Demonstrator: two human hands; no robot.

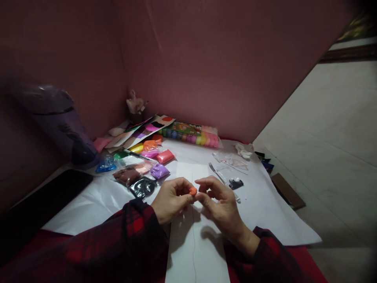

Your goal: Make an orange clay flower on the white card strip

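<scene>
A small lump of orange modelling clay (193,191) is pinched between the thumb and index finger of my left hand (173,198). Close on its right, my right hand (219,202) has its thumb tip at the clay's edge, while its index finger is raised and apart from the thumb. Both hands are above a white paper strip (197,255) with a thin line running down it. Beyond my right hand lie a fork (218,173), partly hidden, and a small black piece (236,183) with white bits on it.
Several bagged clay lumps, including a black one (143,187) and a purple one (160,170), lie at left. A long pack of coloured clay (188,135) rests against the wall. A purple container (64,125) stands far left, behind a black flat object (55,192).
</scene>
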